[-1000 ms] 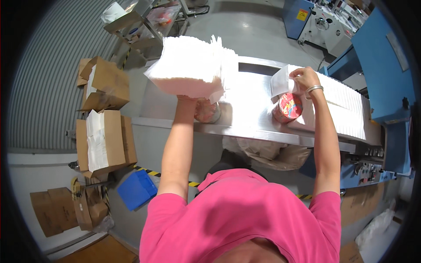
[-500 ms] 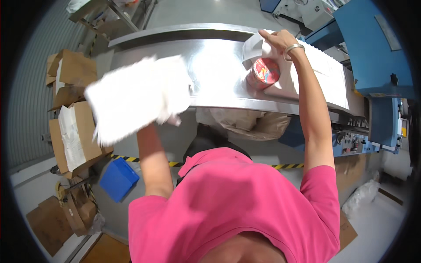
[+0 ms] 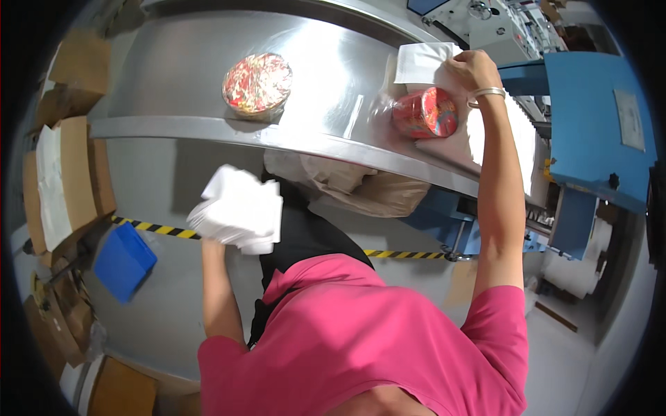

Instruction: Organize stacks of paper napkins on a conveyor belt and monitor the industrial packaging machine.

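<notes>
My left hand (image 3: 212, 248) holds a thick stack of folded white paper (image 3: 239, 211) in front of the bench edge; the stack hides most of its fingers. At the right end of the steel bench (image 3: 326, 62), my right hand (image 3: 475, 71) has its fingers closed on the edge of a white paper piece (image 3: 424, 62) at the end of a long row of white paper (image 3: 519, 142). Just below that hand, a red patterned cylinder (image 3: 423, 114) lies tilted against the row. A second patterned round block (image 3: 258, 84), which looks film-wrapped, sits further left on the bench.
Blue machinery (image 3: 590, 118) stands at the right, past the paper row. A large plastic bag (image 3: 374, 187) hangs under the bench edge. On the left are open cardboard boxes (image 3: 76, 166), a blue bin (image 3: 125, 262) on the floor and black-yellow floor tape (image 3: 163, 229).
My left hand has brought its white stack down off the bench towards me, baring the round patterned block. The red cylinder has tipped. My right hand stays at the row's end; the view has shifted.
</notes>
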Demonstrator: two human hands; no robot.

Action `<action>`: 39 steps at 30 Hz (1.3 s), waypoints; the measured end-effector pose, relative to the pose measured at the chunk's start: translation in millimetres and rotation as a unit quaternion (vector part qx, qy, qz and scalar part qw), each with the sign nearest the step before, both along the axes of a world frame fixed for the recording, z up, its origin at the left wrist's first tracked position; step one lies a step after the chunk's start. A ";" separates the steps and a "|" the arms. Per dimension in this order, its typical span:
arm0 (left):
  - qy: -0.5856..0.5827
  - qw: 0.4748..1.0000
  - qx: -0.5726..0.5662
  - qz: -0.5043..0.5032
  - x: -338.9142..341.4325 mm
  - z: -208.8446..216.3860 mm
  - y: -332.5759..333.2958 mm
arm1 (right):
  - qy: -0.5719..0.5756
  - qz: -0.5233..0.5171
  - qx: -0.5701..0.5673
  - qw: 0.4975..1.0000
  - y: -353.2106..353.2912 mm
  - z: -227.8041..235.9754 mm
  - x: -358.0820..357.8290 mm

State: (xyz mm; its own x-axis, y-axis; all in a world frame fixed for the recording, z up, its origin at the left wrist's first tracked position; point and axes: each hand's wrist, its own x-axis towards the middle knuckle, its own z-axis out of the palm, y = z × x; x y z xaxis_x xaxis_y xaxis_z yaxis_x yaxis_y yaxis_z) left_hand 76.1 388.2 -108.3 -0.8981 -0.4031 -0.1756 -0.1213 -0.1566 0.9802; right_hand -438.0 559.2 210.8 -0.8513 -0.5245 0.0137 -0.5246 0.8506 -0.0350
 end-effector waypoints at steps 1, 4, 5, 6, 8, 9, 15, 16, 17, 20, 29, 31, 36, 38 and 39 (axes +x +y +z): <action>-0.007 0.995 0.095 -0.008 11.7 -56.3 -9.8 | -0.001 0.009 0.006 1.000 -1.5 -0.1 2.6; -0.040 0.809 0.577 0.098 -74.5 -1.7 29.3 | -0.008 0.005 0.029 1.000 -1.2 0.6 4.1; -0.071 0.795 0.599 0.060 -100.0 0.7 40.9 | 0.025 0.025 0.029 0.999 0.1 -3.4 4.2; -0.100 0.820 0.561 0.057 -133.1 29.2 54.1 | 0.061 0.041 0.030 0.997 3.7 -4.1 2.4; -0.091 0.853 0.515 -0.006 -177.1 4.9 77.1 | 0.061 0.060 0.041 0.996 0.8 -4.3 2.1; -0.134 0.882 0.453 0.000 -201.3 30.6 83.0 | 0.068 0.051 0.033 0.996 3.6 -5.2 2.5; -0.112 0.935 -0.314 -0.121 -231.1 76.6 131.0 | 0.077 0.037 0.023 0.996 -0.4 -3.4 11.9; -0.105 0.949 -0.241 -0.171 -223.3 100.2 139.3 | 0.077 0.040 0.021 0.996 0.9 -4.2 10.6; -0.100 0.956 -0.166 -0.221 -216.0 138.0 135.7 | 0.074 0.043 0.019 0.996 1.6 -5.7 10.2; 0.118 0.938 0.029 -0.326 -205.1 270.0 90.5 | 0.083 0.052 0.003 0.995 0.2 -8.1 12.9; -0.191 0.783 -0.520 -0.282 -315.5 262.1 33.9 | 0.052 0.019 -0.047 0.997 -10.8 -9.0 26.3; -0.205 0.804 -0.485 -0.276 -323.9 231.5 28.3 | 0.052 0.006 -0.066 0.996 -12.3 -10.1 30.5; -0.155 0.878 -0.437 -0.117 -348.9 250.0 21.0 | 0.060 -0.024 -0.066 0.996 -12.0 -7.6 37.1; -0.117 0.936 -0.331 0.023 -377.7 272.6 23.6 | 0.033 -0.023 -0.083 0.996 -11.4 -4.1 38.7; -0.091 0.967 -0.234 0.036 -389.2 274.1 26.6 | 0.006 -0.009 -0.095 0.995 -12.5 1.4 41.2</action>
State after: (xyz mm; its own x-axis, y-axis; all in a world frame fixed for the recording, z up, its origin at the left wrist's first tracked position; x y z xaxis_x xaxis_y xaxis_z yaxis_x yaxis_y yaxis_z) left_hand -313.0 414.8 165.7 -0.8361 -0.5372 -0.1111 -0.3040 0.2851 0.9090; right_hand -396.8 546.7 212.3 -0.8594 -0.4968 0.1208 -0.5112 0.8381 -0.1903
